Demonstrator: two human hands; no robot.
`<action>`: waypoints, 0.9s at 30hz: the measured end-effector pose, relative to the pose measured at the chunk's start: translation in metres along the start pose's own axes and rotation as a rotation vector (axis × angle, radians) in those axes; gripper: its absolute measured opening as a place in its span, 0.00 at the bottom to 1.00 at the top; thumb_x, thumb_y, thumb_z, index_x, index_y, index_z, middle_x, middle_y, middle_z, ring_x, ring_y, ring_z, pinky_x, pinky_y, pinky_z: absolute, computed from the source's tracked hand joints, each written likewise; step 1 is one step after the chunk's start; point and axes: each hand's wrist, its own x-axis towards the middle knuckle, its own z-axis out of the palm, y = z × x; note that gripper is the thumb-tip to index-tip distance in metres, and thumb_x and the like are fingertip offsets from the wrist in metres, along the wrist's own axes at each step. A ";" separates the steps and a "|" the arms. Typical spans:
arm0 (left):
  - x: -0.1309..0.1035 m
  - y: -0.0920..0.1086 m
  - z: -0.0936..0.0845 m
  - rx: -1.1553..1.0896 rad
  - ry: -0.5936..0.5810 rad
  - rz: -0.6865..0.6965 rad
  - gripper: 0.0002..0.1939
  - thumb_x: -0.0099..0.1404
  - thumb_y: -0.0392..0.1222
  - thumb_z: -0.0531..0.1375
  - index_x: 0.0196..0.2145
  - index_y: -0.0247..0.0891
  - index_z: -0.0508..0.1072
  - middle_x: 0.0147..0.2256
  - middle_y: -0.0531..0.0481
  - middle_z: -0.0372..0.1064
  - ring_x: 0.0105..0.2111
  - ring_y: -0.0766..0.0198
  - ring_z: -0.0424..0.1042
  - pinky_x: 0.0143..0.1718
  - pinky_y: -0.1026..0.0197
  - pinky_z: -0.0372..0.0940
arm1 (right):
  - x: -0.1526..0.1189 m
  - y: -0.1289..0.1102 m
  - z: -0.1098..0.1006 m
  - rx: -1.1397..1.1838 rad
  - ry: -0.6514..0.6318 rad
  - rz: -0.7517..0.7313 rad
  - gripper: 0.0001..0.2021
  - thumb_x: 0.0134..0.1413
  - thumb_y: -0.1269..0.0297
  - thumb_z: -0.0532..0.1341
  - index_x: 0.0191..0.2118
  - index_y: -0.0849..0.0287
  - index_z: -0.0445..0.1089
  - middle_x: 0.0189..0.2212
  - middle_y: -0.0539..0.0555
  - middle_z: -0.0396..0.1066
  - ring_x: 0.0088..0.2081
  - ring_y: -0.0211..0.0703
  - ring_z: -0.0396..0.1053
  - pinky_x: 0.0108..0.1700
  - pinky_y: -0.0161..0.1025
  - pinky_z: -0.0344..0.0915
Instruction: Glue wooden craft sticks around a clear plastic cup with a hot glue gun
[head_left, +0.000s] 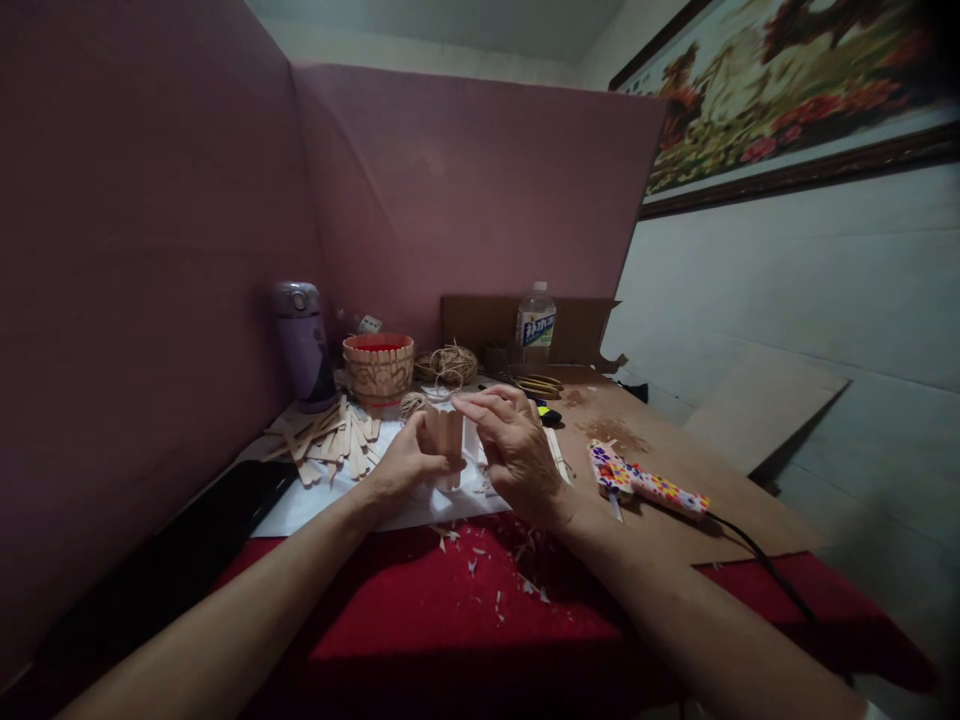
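My left fingers grasp the wood piece; at its two o'clock, I can't tell whether my right fingers hold anything. Sticks lie at nine o'clock.

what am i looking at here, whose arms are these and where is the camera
There is no machine here: these are a person's two bare hands, in a single picture from a camera worn on that person's head, looking forward and down. The left hand holds a small piece made of wooden slats. The right hand has its fingers at the piece's upper edge; whether they touch it is hard to tell. On the left, loose wooden sticks lie on a white sheet. Behind stand a purple bottle, a stick-walled tub and a clear bottle. On the right lies a flower-patterned tool with a cord. Nearest the camera is red cloth with scattered shavings.
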 end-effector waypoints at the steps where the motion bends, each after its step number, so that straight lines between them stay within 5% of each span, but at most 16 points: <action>1: 0.000 -0.001 -0.001 0.012 -0.007 0.001 0.25 0.39 0.30 0.70 0.36 0.36 0.67 0.35 0.50 0.67 0.35 0.62 0.66 0.34 0.62 0.61 | 0.000 0.000 0.001 -0.006 -0.010 0.004 0.21 0.55 0.75 0.53 0.53 0.55 0.68 0.50 0.52 0.71 0.52 0.51 0.59 0.54 0.51 0.56; 13: 0.001 -0.005 -0.003 0.067 -0.036 -0.007 0.26 0.41 0.32 0.69 0.38 0.36 0.64 0.34 0.53 0.65 0.33 0.65 0.64 0.33 0.63 0.60 | -0.005 0.001 0.003 0.008 0.003 0.044 0.29 0.44 0.82 0.53 0.52 0.53 0.69 0.50 0.54 0.68 0.53 0.52 0.59 0.54 0.53 0.56; 27: 0.003 -0.007 -0.003 0.027 0.007 0.012 0.26 0.40 0.32 0.70 0.37 0.35 0.67 0.33 0.52 0.69 0.33 0.63 0.68 0.33 0.63 0.63 | -0.009 0.004 0.007 0.039 0.002 0.051 0.27 0.51 0.77 0.54 0.57 0.51 0.64 0.51 0.57 0.66 0.53 0.52 0.59 0.55 0.54 0.58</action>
